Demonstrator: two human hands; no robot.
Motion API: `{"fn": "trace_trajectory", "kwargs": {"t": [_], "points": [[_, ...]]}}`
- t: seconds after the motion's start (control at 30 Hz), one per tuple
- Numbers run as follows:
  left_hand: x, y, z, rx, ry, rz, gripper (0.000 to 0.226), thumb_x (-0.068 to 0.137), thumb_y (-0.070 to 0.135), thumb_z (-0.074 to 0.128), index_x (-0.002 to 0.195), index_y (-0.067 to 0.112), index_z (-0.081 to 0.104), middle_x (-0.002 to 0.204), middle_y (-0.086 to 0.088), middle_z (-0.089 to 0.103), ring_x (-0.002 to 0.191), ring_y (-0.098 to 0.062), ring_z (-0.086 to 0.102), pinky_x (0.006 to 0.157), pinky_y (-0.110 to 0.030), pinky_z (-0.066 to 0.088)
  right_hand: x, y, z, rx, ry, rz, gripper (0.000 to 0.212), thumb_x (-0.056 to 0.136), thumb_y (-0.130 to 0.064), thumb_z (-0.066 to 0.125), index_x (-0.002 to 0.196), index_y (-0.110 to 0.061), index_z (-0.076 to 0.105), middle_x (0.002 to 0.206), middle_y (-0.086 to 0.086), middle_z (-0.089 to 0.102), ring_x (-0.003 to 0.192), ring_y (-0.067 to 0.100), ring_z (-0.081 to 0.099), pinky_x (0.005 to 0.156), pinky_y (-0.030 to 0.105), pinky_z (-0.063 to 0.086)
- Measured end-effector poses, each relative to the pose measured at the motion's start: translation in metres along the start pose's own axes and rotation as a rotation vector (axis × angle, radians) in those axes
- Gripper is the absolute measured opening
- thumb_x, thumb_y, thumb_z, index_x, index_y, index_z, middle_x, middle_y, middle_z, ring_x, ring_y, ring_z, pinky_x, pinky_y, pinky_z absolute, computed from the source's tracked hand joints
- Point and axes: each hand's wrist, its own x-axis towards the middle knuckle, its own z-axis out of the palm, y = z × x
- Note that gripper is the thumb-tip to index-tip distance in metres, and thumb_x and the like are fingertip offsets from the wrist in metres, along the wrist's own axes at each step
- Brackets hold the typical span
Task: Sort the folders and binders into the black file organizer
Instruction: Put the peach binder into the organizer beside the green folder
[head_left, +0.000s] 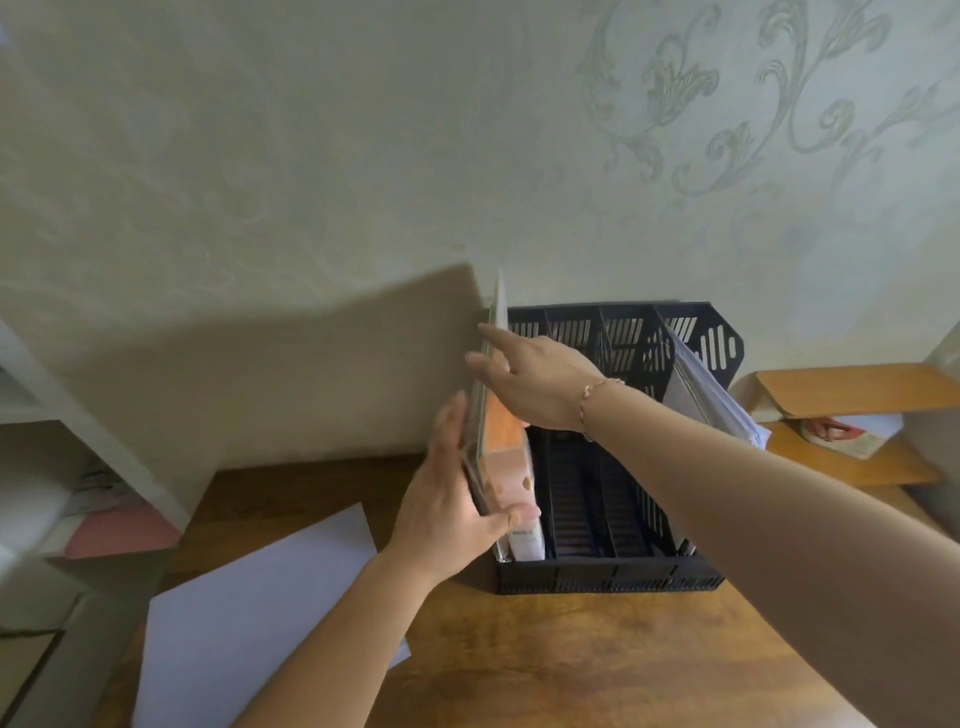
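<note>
**Both hands on folder at organizer's left slot**

Black file organizer stood on wooden bench, centre-right of frame, back against the patterned wall. A clear folder w/ orange and pink contents stood upright in the leftmost slot, its top edge rising above the organizer's rim.

Left hand gripped the folder's near lower edge: thumb wrapped over the front, fingers laid flat along the outer face. Right hand reached across from the right, fingers straight and spread, tips touching the folder's upper edge; not curled round it. A thin bracelet sat on that wrist.

Rightmost slot held a clear sleeve of white papers, tilted to the right. The 2 middle slots showed only black ribs.

White sheet lay flat on bench, lower left. White shelf unit at left edge held a pink folder. Cardboard box, flaps open, sat at right, behind the organizer.
</note>
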Motion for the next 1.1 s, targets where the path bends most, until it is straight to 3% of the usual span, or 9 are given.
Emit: {"fn": "trace_trajectory", "kwargs": {"t": [0.07, 0.17, 0.27, 0.37, 0.43, 0.53, 0.63, 0.8, 1.1], "points": [[0.008, 0.013, -0.011, 0.029, 0.106, 0.116, 0.113, 0.069, 0.077, 0.064, 0.152, 0.034, 0.0, 0.162, 0.004, 0.007, 0.146, -0.013, 0.024, 0.11, -0.037, 0.037, 0.0, 0.017, -0.009, 0.19, 0.135, -0.014, 0.061, 0.096, -0.059, 0.02, 0.148, -0.027, 0.03, 0.072, -0.009, 0.069, 0.087, 0.009, 0.067, 0.076, 0.034, 0.053], [0.023, 0.033, -0.028, 0.243, 0.111, 0.239, 0.072, 0.077, 0.071, 0.06, 0.139, 0.039, 0.04, 0.156, 0.004, 0.026, 0.142, -0.018, 0.029, 0.108, -0.046, 0.038, 0.019, 0.056, -0.023, 0.216, 0.236, 0.026, 0.052, 0.097, -0.024, 0.042, 0.147, -0.032, 0.029, 0.111, -0.008, 0.069, 0.093, 0.011, 0.065, 0.08, 0.032, 0.054], [0.022, 0.042, -0.036, 0.306, 0.088, 0.227, 0.05, 0.078, 0.064, 0.062, 0.118, 0.034, 0.053, 0.148, 0.007, 0.036, 0.136, -0.016, 0.037, 0.105, -0.047, 0.043, 0.051, 0.082, -0.035, -0.12, 0.114, -0.038, 0.09, 0.084, -0.017, 0.066, 0.15, -0.037, 0.008, 0.152, -0.003, 0.032, 0.131, 0.021, 0.04, 0.1, 0.04, 0.045], [0.012, 0.042, -0.033, 0.193, 0.047, 0.124, 0.04, 0.08, 0.055, 0.065, 0.111, 0.035, 0.052, 0.152, 0.012, 0.031, 0.139, -0.018, 0.037, 0.1, -0.047, 0.05, 0.089, 0.086, -0.042, -0.465, 0.039, -0.309, 0.096, 0.078, -0.039, 0.073, 0.15, -0.033, 0.011, 0.159, -0.006, 0.012, 0.145, 0.021, 0.011, 0.109, 0.047, 0.029], [0.012, 0.041, -0.031, 0.18, 0.05, 0.126, 0.039, 0.079, 0.052, 0.065, 0.111, 0.033, 0.051, 0.153, 0.011, 0.03, 0.139, -0.021, 0.039, 0.094, -0.049, 0.055, 0.11, 0.081, -0.044, -0.586, -0.002, -0.475, 0.073, 0.079, -0.047, 0.068, 0.142, -0.03, 0.034, 0.155, -0.005, 0.026, 0.144, 0.021, 0.017, 0.109, 0.045, 0.03], [0.016, 0.041, -0.031, 0.169, 0.057, 0.16, 0.042, 0.08, 0.049, 0.068, 0.113, 0.03, 0.051, 0.152, 0.007, 0.033, 0.138, -0.022, 0.04, 0.092, -0.049, 0.056, 0.123, 0.076, -0.043, -0.658, 0.021, -0.655, 0.041, 0.084, -0.048, 0.061, 0.114, -0.021, 0.059, 0.122, -0.004, 0.06, 0.121, 0.02, 0.046, 0.093, 0.039, 0.042], [0.015, 0.036, -0.029, 0.126, 0.083, 0.188, 0.044, 0.081, 0.048, 0.07, 0.115, 0.026, 0.051, 0.151, 0.004, 0.034, 0.136, -0.024, 0.043, 0.095, -0.046, 0.055, 0.123, 0.087, -0.039, -0.652, 0.044, -0.682, 0.04, 0.087, -0.051, 0.057, 0.105, -0.015, 0.061, 0.099, 0.0, 0.062, 0.098, 0.022, 0.056, 0.091, 0.038, 0.042], [0.019, 0.025, -0.024, 0.042, 0.113, 0.252, 0.046, 0.085, 0.047, 0.067, 0.117, 0.019, 0.051, 0.149, 0.0, 0.035, 0.135, -0.019, 0.043, 0.105, -0.013, 0.038, 0.119, 0.096, -0.036, -0.587, -0.026, -0.661, 0.04, 0.093, -0.051, 0.046, 0.107, -0.014, 0.058, 0.091, 0.002, 0.058, 0.085, 0.023, 0.058, 0.09, 0.037, 0.044], [0.024, 0.021, -0.023, 0.026, 0.161, 0.321, 0.05, 0.082, 0.039, 0.068, 0.121, 0.015, 0.048, 0.147, -0.008, 0.035, 0.14, -0.015, 0.035, 0.111, -0.019, 0.033, 0.118, 0.092, -0.031, -0.386, -0.101, -0.468, 0.034, 0.094, -0.046, 0.051, 0.103, -0.015, 0.06, 0.092, 0.006, 0.064, 0.088, 0.028, 0.059, 0.08, 0.04, 0.049]]}}
